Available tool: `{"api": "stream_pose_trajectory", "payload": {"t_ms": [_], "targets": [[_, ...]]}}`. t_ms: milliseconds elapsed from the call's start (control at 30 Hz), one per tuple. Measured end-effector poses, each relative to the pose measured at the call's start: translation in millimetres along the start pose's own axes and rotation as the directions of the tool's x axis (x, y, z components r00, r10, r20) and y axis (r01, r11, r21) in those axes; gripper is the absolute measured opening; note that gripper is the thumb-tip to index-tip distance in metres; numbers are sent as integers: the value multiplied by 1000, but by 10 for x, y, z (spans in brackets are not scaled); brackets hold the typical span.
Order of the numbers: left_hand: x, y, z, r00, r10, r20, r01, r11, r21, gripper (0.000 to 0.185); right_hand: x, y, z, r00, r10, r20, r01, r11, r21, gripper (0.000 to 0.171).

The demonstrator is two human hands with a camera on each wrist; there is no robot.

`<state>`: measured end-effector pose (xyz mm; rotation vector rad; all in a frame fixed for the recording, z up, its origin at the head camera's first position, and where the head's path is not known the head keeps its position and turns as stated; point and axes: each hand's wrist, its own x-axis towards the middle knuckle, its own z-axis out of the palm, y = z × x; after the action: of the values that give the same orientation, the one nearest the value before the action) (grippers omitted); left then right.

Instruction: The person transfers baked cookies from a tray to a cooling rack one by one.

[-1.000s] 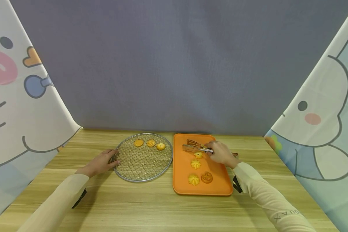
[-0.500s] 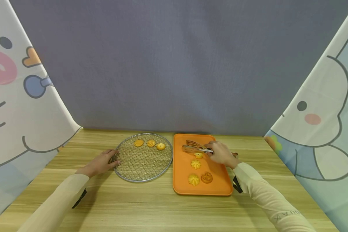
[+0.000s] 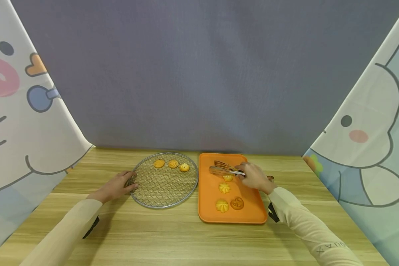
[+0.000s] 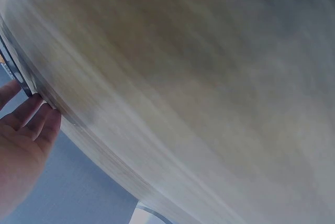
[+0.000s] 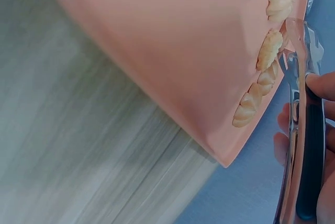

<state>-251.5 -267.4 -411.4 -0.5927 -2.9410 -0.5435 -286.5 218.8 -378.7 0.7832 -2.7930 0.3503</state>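
Tongs (image 3: 223,168): gripped in the right hand (image 3: 254,177), tips above the far cookie (image 3: 227,178) on the orange tray (image 3: 207,192). Left hand (image 3: 117,186): fingers relaxed, resting against the wire rack (image 3: 159,186) rim on the bench (image 3: 159,232).

It looked like a staged recording booth: a wooden table (image 3: 173,236) stood before a plain grey backdrop (image 3: 199,74), flanked by cartoon-printed curtains (image 3: 16,111), with cookies (image 3: 224,188) on an orange tray (image 3: 208,199).
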Motion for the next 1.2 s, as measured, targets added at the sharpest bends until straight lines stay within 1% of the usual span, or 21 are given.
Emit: {"api": "stream_pose_trajectory", "payload": {"t_ms": [300,500,667,933,1200], "targets": [[21,-44,18,1000,13,-7,-13,1000,9,50,-3,2,-6,1000,7,-4,-7,1000,0,32],[31,-50,31,1000,25,-17,-24,1000,14,50,7,14,-24,1000,15,-23,-14,1000,21,31],[24,-58,31,1000,25,-17,-25,1000,13,49,23,-2,-46,999,8,-41,-8,1000,13,31],[15,-45,16,1000,24,-16,-24,1000,10,48,77,-121,-86,997,-56,-60,57,998,16,29],[11,-33,19,999,28,-21,-28,1000,12,48,153,-300,-59,996,-80,-47,81,996,25,31]]}}
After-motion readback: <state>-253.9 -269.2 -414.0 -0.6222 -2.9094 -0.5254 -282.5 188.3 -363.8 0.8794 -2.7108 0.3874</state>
